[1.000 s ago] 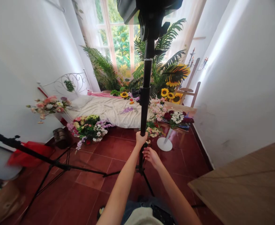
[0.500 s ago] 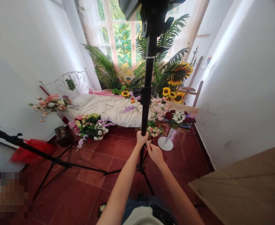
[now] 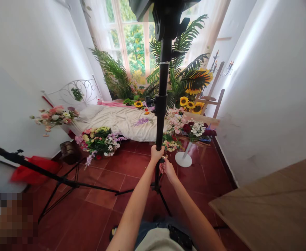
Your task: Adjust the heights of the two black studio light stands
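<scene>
A black light stand (image 3: 161, 120) rises upright in front of me, its dark head running out of view at the top. My left hand (image 3: 157, 153) is wrapped around the lower pole. Just below and to the right, my right hand (image 3: 167, 169) is closed, with its fingers curled on a small black knob (image 3: 162, 160) at the side of the pole; the fingers partly hide it. Another clamp knob (image 3: 150, 101) sits higher up the pole. The stand's spread legs (image 3: 164, 203) rest on the red tile floor.
A bed with a white cover (image 3: 116, 120) lies ahead, with a flower bouquet (image 3: 100, 139) before it. A second black stand (image 3: 56, 177) slants across the left. Right are a white round base (image 3: 183, 159), a wooden easel (image 3: 218, 101) and a tan board (image 3: 275, 205).
My right hand has turned at the knob, its fingers now curled with their inner side showing. My left hand keeps its hold on the pole. The view has shifted slightly.
</scene>
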Motion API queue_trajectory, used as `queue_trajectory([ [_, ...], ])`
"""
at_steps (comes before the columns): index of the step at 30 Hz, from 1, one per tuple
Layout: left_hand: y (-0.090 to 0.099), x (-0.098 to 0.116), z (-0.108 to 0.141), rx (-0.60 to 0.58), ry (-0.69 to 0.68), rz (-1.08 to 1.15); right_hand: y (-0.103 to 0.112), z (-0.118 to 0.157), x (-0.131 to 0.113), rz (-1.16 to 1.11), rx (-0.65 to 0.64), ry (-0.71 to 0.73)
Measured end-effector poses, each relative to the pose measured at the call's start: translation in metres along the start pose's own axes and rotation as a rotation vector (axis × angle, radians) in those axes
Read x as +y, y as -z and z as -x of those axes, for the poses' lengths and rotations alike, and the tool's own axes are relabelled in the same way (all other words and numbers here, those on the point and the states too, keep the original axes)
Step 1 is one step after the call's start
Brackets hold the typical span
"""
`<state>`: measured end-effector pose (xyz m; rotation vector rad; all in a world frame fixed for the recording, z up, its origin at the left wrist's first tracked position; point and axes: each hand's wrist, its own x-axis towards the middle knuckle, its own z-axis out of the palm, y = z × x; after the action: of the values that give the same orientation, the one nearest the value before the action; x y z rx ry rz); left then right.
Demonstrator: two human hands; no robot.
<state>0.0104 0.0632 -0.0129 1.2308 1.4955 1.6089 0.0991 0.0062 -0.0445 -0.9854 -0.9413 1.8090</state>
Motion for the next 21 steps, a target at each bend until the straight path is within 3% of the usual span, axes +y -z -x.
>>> queue_trajectory([
  [5, 0.0, 0.0, 0.001, -0.018, 0.009, 0.02, -0.013, 0.015, -0.007, -0.628, -0.17, -0.166],
  [10, 0.002, 0.001, -0.001, -0.039, 0.024, 0.016, -0.026, 0.027, -0.011, -1.13, -0.214, -0.132],
  [13, 0.004, 0.003, -0.001, -0.058, 0.035, 0.017, -0.025, 0.03, -0.01, -1.143, -0.22, -0.155],
  [21, 0.01, 0.011, 0.002, -0.039, 0.086, 0.054, -0.03, 0.033, -0.011, -0.785, -0.22, -0.06],
])
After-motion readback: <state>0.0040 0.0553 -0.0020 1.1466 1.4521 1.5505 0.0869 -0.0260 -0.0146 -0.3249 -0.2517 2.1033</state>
